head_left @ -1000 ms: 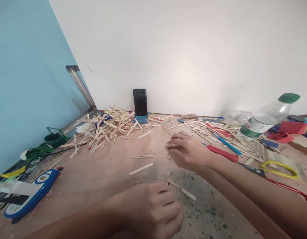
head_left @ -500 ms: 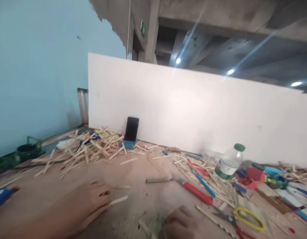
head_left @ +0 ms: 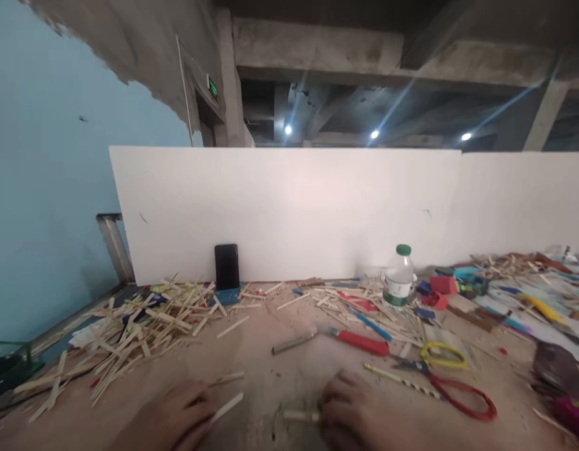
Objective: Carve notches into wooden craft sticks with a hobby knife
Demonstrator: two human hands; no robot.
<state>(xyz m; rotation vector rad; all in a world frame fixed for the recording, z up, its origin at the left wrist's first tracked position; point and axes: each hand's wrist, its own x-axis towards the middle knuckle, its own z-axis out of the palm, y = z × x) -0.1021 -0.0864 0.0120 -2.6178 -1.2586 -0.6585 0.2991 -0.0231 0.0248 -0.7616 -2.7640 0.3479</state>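
My left hand (head_left: 181, 416) rests low on the table, fingers curled and blurred. Two pale wooden sticks, an upper stick (head_left: 229, 378) and a lower stick (head_left: 229, 406), reach out beside its fingertips; whether they are gripped is hidden. My right hand (head_left: 348, 407) is closed, knuckles up, at the lower middle. From its fingers a short wooden stick (head_left: 299, 416) points left. Ahead of the right hand lies a red-handled tool (head_left: 365, 342) with a metal end, near a brownish rod (head_left: 292, 344). A patterned pencil (head_left: 402, 381) lies right of that hand.
Scissors (head_left: 442, 369) with yellow and red loops lie at right. A bottle (head_left: 398, 279) with a green cap and a propped phone (head_left: 227, 268) stand before the white panel (head_left: 289, 207). Stick scraps (head_left: 153, 326) heap at left. A yellow cutter (head_left: 547, 310) lies far right.
The view has levelled and swung right. My right hand shows more fully, and the short stick beside it now lies nearly level, touching its fingers. My left hand stays beside the same two sticks.
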